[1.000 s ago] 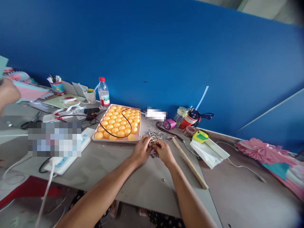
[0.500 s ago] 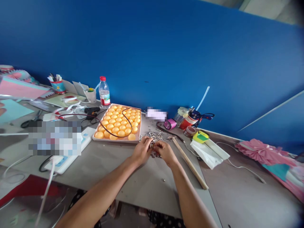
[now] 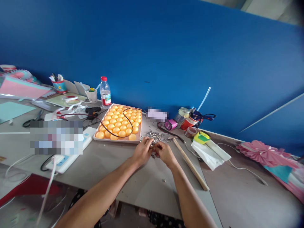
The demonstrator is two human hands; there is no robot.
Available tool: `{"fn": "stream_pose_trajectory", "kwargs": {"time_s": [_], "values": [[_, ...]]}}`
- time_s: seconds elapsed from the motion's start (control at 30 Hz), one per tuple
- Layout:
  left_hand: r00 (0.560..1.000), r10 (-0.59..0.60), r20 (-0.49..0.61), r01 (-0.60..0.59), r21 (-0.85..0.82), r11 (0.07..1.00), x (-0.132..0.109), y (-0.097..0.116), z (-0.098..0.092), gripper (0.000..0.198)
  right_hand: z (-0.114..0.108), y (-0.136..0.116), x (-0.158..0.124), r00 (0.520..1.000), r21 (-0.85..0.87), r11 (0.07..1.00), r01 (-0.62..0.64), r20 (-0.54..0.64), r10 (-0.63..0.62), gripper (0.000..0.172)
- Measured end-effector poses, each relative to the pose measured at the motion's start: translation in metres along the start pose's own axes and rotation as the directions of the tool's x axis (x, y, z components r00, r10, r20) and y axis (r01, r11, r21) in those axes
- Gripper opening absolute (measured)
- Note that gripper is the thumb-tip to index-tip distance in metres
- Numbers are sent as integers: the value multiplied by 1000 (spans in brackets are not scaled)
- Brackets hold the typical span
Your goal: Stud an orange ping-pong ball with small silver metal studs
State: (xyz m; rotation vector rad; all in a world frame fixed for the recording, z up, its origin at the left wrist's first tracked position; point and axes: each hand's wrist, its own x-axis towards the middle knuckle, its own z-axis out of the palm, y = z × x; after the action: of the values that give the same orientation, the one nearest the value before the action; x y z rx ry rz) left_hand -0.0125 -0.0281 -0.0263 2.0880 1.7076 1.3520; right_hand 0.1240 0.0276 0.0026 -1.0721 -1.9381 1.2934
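My left hand (image 3: 142, 151) and my right hand (image 3: 164, 153) meet at the near edge of a pile of small shiny metal pieces (image 3: 155, 136). Both are closed, thumbs and fingertips pinched together. Whatever lies between them is too small and too covered to name. A few more pieces are scattered under my fingers, and a lone metal piece (image 3: 163, 180) lies nearer to me. Just beyond my left hand stands a shallow tray (image 3: 95, 138) of orange balls (image 3: 118, 124), with a dark cord across it. Right of my right hand rests a hammer with a wooden handle (image 3: 191, 164).
A bottle with a red cap (image 3: 105, 93) stands behind the tray. To the left are a white power strip (image 3: 68, 160), scissors (image 3: 33, 122) and a turquoise sheet (image 3: 14, 110). On the right lie a white plastic bag (image 3: 209, 155) and pink folded paper (image 3: 263, 153).
Another person's fingers at the left edge have gone from view, and the turquoise sheet now lies lower. My hands stay pinched together at the pile, with only slight finger movement.
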Motion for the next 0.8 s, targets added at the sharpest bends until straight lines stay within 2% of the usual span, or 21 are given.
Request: {"fn": "stream_pose_trajectory", "kwargs": {"time_s": [0.13,0.33,0.43,0.57,0.73,0.8], "values": [[1000,-3,-16,3,-4,1000,0,0,1,44,3,-2,-1,1000,-16,1000,11,-23,-11,7],[999,-49,-6,49,-9,999,-1,3,0,44,8,2,-1,988,-152,986,73,-124,-92,4],[999,-50,-11,50,-10,999,0,4,0,43,9,5,1,986,-172,982,75,-133,-98,5],[997,-43,-68,41,-38,998,2,4,0,40,6,5,3,981,-133,984,121,-136,-139,6],[996,-39,-80,33,-73,997,5,5,-3,38,-2,3,4,937,-48,983,177,-298,-183,18],[995,-39,-94,32,-80,996,5,6,-6,40,-2,5,5,941,48,981,185,-295,-163,26]]}}
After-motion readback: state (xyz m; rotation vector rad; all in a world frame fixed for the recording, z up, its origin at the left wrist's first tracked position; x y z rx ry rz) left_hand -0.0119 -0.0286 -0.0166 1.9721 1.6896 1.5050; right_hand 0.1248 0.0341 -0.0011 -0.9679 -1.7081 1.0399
